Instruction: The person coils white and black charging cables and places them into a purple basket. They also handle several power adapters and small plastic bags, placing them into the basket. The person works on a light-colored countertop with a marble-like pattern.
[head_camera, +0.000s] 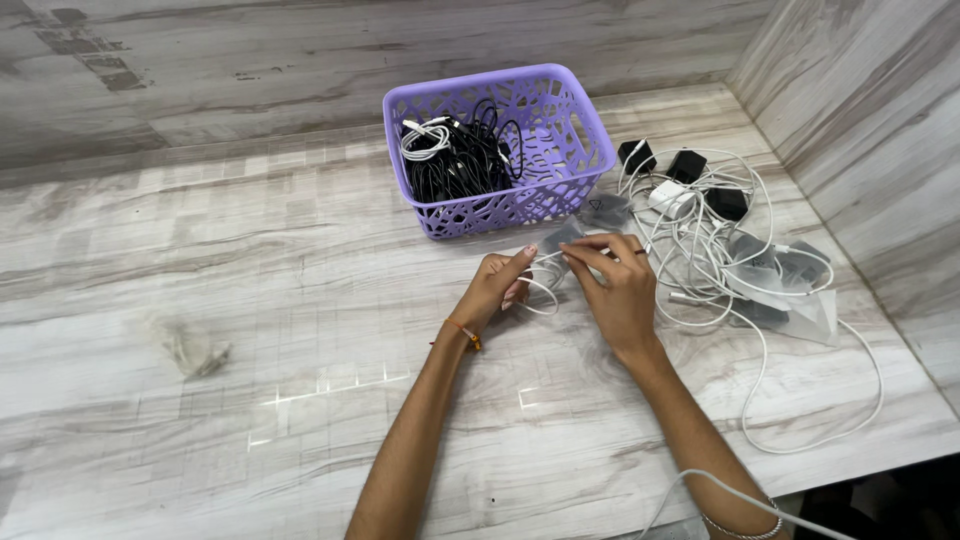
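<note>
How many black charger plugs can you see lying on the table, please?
3, all right of the purple basket: one nearest the basket, one just right of it, one further right among white cables. More may be hidden under the cables.

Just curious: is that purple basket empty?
No. The purple basket holds coiled black cables and one white coil.

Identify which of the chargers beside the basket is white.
The middle charger: it is white, lying among white cables between the black chargers.
</note>
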